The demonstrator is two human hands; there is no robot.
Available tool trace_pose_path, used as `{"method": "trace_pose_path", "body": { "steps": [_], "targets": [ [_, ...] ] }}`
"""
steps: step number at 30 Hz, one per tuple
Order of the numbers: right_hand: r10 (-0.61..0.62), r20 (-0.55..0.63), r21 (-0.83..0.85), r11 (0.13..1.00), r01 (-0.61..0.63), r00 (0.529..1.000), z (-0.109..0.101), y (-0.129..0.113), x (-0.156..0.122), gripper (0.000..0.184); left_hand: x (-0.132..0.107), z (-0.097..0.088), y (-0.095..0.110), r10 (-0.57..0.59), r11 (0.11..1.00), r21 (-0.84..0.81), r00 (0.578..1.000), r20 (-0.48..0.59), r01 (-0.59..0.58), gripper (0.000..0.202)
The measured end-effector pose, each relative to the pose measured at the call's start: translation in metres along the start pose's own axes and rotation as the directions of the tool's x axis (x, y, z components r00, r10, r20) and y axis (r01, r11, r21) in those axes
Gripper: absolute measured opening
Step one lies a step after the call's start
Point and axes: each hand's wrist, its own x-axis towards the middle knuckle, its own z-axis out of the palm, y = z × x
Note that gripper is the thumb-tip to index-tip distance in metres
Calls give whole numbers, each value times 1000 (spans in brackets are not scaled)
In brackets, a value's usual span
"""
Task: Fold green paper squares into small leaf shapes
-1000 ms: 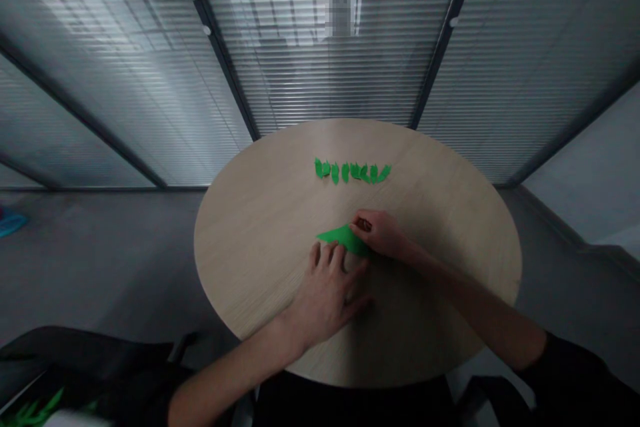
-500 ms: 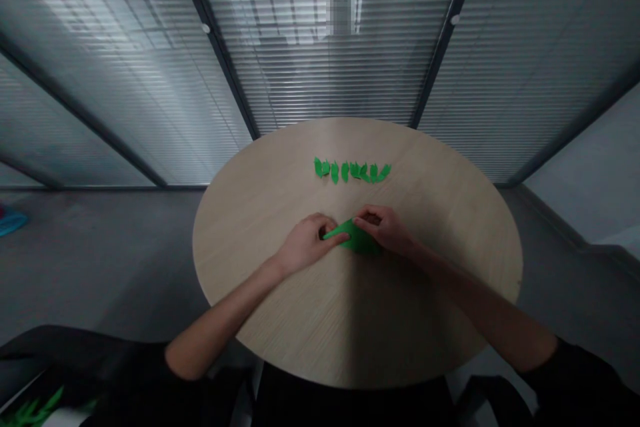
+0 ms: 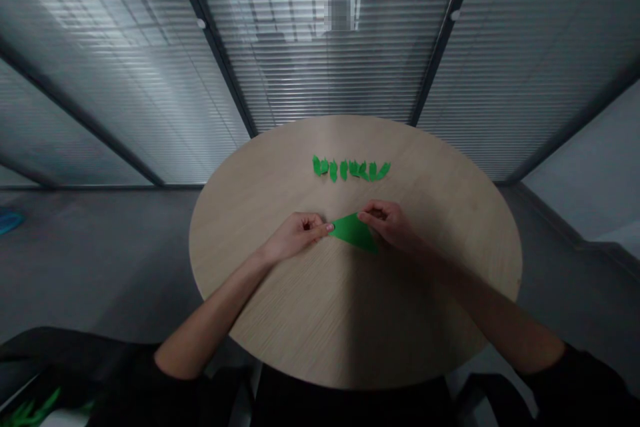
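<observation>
Between my hands is a piece of green paper [image 3: 354,231], shaped like a triangle, just over the round wooden table [image 3: 295,300]. My left hand [image 3: 299,235] pinches its left corner between thumb and fingers. The upper right edge is pinched by my right hand [image 3: 387,221], whose fingers hide part of that side. Beyond my hands, a row of several small green leaf-shaped paper pieces [image 3: 343,170] lies on the table.
Glass panels with blinds [image 3: 330,80] and dark frames stand behind the table. Beside me at the lower left, green pieces [image 3: 37,407] show near a black chair [image 3: 65,343]. A blue item [image 3: 9,220] is on the floor at far left.
My left hand has shifted left and now grips the paper's corner tip. The green paper shows a flatter, more open triangular face. My right hand keeps its hold at the upper right.
</observation>
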Motion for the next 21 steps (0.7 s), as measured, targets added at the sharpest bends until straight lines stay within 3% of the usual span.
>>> {"method": "trace_pose_path", "body": {
  "steps": [13,16,21],
  "targets": [
    [75,-40,6,997,-75,996,-3,6,3,28,-1,5,5,2,1000,-7,999,-46,-2,44],
    [96,6,17,995,-96,995,-1,7,2,31,-1,8,8,18,1000,-22,1000,-22,-19,36],
    [83,101,-33,996,-80,991,4,8,-1,33,0,11,4,13,1000,14,998,54,-14,40]
  ]
}}
